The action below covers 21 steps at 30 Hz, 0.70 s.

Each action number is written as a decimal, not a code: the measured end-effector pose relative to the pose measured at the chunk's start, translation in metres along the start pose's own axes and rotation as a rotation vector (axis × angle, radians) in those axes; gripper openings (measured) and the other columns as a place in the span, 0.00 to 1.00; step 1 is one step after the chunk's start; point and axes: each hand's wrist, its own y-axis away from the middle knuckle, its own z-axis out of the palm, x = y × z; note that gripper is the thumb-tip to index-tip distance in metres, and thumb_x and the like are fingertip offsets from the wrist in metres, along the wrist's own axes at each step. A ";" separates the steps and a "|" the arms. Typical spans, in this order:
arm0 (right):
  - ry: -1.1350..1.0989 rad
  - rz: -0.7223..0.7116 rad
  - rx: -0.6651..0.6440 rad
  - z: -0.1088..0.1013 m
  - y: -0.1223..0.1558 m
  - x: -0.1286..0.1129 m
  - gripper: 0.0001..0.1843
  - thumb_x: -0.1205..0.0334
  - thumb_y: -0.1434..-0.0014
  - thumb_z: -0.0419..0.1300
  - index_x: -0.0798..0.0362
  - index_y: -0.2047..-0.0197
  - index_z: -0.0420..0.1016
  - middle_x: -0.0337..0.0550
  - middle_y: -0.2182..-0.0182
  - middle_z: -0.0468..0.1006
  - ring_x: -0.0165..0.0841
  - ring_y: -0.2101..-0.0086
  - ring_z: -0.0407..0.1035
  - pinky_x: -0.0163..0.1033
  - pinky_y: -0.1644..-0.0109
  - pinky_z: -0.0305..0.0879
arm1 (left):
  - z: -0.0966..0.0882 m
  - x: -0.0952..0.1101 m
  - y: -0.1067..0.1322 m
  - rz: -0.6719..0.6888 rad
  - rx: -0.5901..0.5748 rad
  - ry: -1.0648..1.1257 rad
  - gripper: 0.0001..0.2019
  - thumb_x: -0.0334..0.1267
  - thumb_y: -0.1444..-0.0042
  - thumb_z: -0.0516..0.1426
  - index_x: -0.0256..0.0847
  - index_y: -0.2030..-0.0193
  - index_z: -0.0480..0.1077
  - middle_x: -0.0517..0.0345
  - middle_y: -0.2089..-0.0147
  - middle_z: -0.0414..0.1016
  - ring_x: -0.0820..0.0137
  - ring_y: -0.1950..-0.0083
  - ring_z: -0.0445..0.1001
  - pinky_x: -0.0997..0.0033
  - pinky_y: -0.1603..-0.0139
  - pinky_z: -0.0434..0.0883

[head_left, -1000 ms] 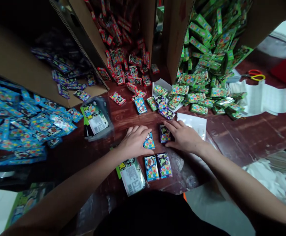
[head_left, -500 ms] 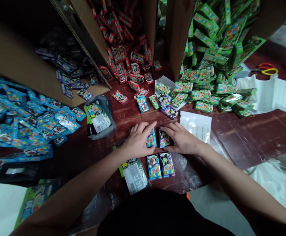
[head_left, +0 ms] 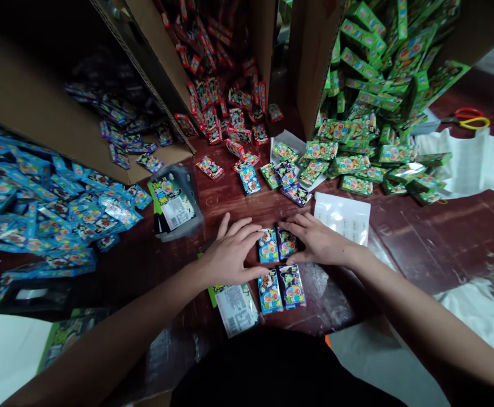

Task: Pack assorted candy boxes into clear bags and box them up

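Two blue-and-purple pairs of small boxes lie in front of me. My left hand [head_left: 229, 255] is spread, its fingertips at the left edge of the upper blue box [head_left: 269, 249] and its thumb at the top of the lower blue box [head_left: 270, 295]. With fingers and thumb, my right hand [head_left: 322, 241] grips the upper purple box [head_left: 287, 247], partly covering it. The lower purple box [head_left: 292, 288] lies flat beside the lower blue one. A printed green-and-black pouch with a white label [head_left: 237, 308] is partly under my left forearm.
A stack of similar pouches [head_left: 174, 203] lies to the left. Blue boxes [head_left: 69, 209] are heaped far left. Cardboard cartons spill purple [head_left: 124, 135], red [head_left: 238, 121] and green boxes [head_left: 352, 135]. A white label sheet [head_left: 342, 217] and scissors [head_left: 469, 118] are at right.
My left hand has opened and shifted left off the upper blue box, uncovering it. My right hand stays at the upper purple box. The whole view has moved slightly.
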 end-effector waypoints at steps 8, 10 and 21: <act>0.183 0.124 0.248 -0.040 -0.039 0.033 0.47 0.41 0.37 0.61 0.57 0.25 0.50 0.62 0.31 0.59 0.56 0.37 0.58 0.61 0.34 0.59 | -0.036 -0.039 -0.058 -0.164 0.236 -0.189 0.32 0.53 0.39 0.60 0.43 0.31 0.61 0.46 0.29 0.62 0.50 0.29 0.57 0.41 0.26 0.47; 0.265 0.188 0.217 -0.053 -0.061 0.052 0.51 0.45 0.41 0.66 0.58 0.25 0.47 0.61 0.28 0.52 0.59 0.34 0.53 0.63 0.33 0.57 | -0.049 -0.060 -0.089 -0.260 0.239 -0.217 0.45 0.54 0.46 0.65 0.40 0.27 0.53 0.42 0.27 0.58 0.46 0.29 0.56 0.42 0.30 0.54; -0.045 0.019 0.029 -0.085 -0.076 0.059 0.32 0.37 0.35 0.56 0.55 0.42 0.74 0.53 0.52 0.80 0.43 0.55 0.74 0.45 0.49 0.69 | -0.039 -0.072 -0.095 -0.217 0.226 -0.155 0.51 0.47 0.50 0.64 0.39 0.24 0.43 0.40 0.37 0.70 0.46 0.39 0.68 0.43 0.34 0.57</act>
